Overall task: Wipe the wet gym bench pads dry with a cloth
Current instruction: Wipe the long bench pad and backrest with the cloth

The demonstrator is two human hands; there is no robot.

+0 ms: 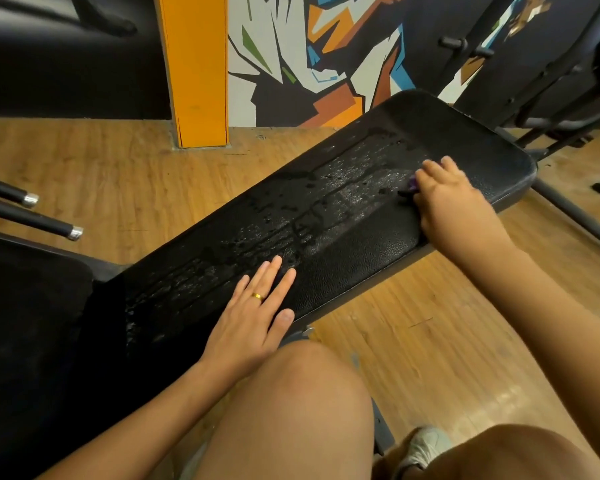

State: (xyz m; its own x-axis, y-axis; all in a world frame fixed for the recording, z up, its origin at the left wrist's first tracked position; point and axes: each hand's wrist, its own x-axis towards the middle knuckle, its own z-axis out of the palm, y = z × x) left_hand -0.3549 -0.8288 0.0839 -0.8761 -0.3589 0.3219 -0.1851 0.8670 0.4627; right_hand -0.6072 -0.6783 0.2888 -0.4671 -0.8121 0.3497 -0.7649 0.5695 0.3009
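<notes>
Knees: two bare knees (291, 410) fill the bottom edge, with a pale shoe (426, 445) on the wooden floor (430, 341) between them.
Left hand: the left hand (253, 323) lies flat on the near edge of the bench pad (343, 237), fingers straight and spread, holding nothing; a gold ring (257, 296) is on one finger.
Bench pad: long, black and textured, running from lower left to upper right; water beads and streaks cover its middle strip, while the near edge looks drier.
Right hand: the right hand (447, 199) presses down near the pad's far end, fingers bent over the cloth.
Cloth: the cloth (413, 183) is purple and only a small bit shows, under the right fingertips, touching the wet pad.
Seat pad: a second black pad (25, 323) adjoins the long one at the left.
Bars: two dark bars (28, 220) with silver ends lie over the floor at the left.
Background: an orange pillar (196, 71) and a painted wall (309, 57) stand beyond; more dark gym equipment (551, 64) is at the upper right.
</notes>
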